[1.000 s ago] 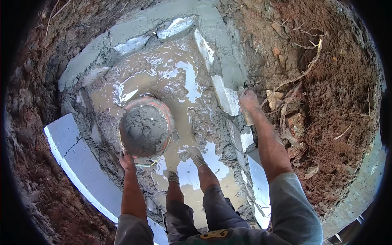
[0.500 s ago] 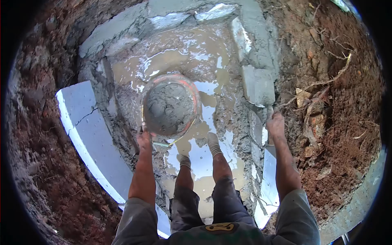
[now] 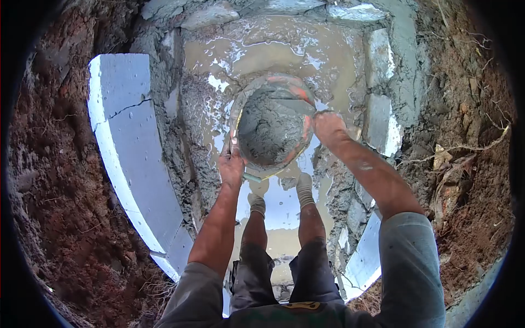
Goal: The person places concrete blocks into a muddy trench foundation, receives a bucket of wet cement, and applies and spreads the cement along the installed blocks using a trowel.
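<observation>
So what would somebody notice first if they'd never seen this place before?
Probably the round tub of thick grey mix in the middle, with the left hand at its lower-left rim and the right hand beside its right rim. Next, perhaps, the shiny muddy water around it. On the left, a long pale slab has a dark crack near its top.

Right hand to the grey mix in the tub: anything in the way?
Nothing visible. The right hand is at the right rim of the tub, gripping a tool; what looks like its blade reaches over the grey mix. The left hand is at the left rim, clear.
</observation>
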{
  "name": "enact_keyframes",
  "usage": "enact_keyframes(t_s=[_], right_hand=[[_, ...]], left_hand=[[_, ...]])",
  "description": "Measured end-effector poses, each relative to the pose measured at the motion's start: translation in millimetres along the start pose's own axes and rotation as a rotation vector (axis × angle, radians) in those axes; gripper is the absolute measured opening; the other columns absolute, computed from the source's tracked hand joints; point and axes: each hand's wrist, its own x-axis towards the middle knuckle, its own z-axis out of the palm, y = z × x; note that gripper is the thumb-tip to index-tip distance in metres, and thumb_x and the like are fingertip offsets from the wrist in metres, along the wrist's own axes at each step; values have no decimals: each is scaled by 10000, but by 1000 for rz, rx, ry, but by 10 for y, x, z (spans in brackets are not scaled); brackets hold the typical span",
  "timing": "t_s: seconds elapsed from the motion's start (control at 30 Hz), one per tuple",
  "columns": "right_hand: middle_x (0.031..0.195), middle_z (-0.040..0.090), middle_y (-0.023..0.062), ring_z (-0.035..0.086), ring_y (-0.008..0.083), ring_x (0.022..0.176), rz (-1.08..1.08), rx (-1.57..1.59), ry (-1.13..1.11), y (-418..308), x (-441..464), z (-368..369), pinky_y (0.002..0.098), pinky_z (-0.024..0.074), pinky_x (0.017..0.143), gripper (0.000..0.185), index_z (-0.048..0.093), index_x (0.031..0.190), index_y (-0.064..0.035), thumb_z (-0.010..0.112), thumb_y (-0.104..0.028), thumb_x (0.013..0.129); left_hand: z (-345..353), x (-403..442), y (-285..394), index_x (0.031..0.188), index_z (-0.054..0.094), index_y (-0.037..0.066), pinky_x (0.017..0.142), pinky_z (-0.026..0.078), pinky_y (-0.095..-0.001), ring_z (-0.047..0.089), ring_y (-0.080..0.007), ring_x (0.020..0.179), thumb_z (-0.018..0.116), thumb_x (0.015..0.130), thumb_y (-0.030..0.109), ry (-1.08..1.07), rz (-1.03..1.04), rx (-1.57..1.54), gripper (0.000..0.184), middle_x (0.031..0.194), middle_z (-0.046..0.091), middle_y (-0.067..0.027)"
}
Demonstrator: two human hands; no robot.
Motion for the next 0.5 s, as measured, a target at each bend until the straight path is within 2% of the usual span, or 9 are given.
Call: enact_keyframes(t_s=[0.03,0.13,0.2,0.23,0.33,0.47,0.5], right_hand=[[931,672,116,663,239,857,8,32,-23,-120,-90,56,359,525,721,235,660,916,-36,490,-189,861],[897,682,103,664,237,861,59,65,-97,-351,-216,324,353,525,734,215,680,897,-52,519,-185,844],[881,683,107,666,241,856,26,63,-110,-454,-286,365,349,529,733,213,685,882,-54,510,-168,841],[872,684,110,666,243,853,12,66,-113,-508,-305,385,347,531,733,213,688,874,-54,506,-159,839],[883,680,139,662,258,880,-26,197,-202,-838,-360,396,360,531,764,197,693,865,-40,529,-125,796],[923,660,187,638,311,918,106,504,-213,-1337,-106,669,369,511,810,241,669,897,-18,548,-140,728],[930,656,196,633,323,921,134,578,-229,-1375,-76,631,373,508,817,249,666,898,-11,544,-138,721]], left_hand=[[74,11,-12,1239,537,59,607,451,-266,540,-114,659,527,926,363,52,3,-2,437,817,623,-45],[141,98,-146,1236,541,114,753,470,-354,613,-246,837,487,926,408,166,-38,214,430,946,658,-125],[183,28,23,1229,545,154,768,468,-389,625,-310,875,462,921,448,206,-189,385,434,1002,650,-158],[194,16,106,1210,558,193,777,461,-426,604,-379,907,433,906,509,211,-256,452,456,1009,635,-186],[300,-75,419,1195,569,182,769,459,-439,599,-388,905,442,907,488,297,-287,608,439,988,640,-189],[296,-75,230,1176,584,188,768,457,-459,596,-402,903,441,907,463,340,-162,538,410,958,642,-195],[289,-61,252,1171,586,152,758,458,-457,603,-404,873,441,909,447,341,-169,527,421,915,650,-200]])
